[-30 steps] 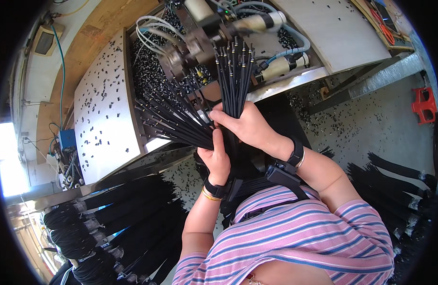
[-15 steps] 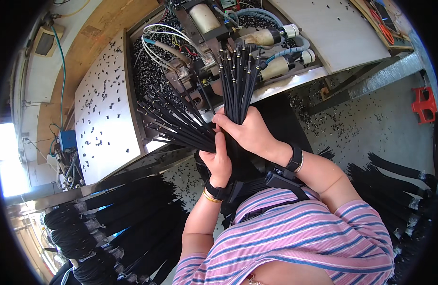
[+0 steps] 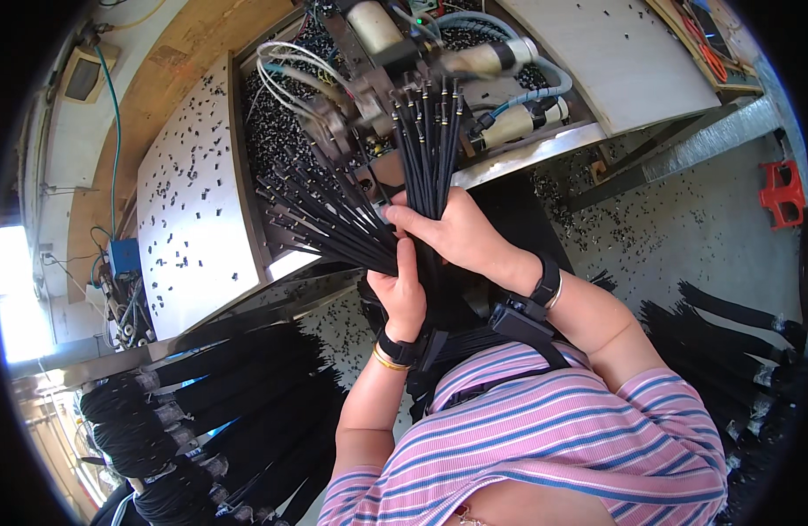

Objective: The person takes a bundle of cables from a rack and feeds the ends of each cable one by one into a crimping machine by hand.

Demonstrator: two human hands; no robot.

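Best done by keeping the fanned bundle of black cables steady in front of the machine, feeding only the upright group toward it, tips level. Left hand closed round the bundle's lower end, thumb up along it. Right hand curled round the upright group, fingers clamped. Thin, glossy black, metal-tipped cables, splayed left, bunched at the grip.

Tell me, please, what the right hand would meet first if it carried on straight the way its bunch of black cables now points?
Probably the machine head. The right hand holds black cables whose metal tips point up at it and look almost there, though depth is hard to judge here.
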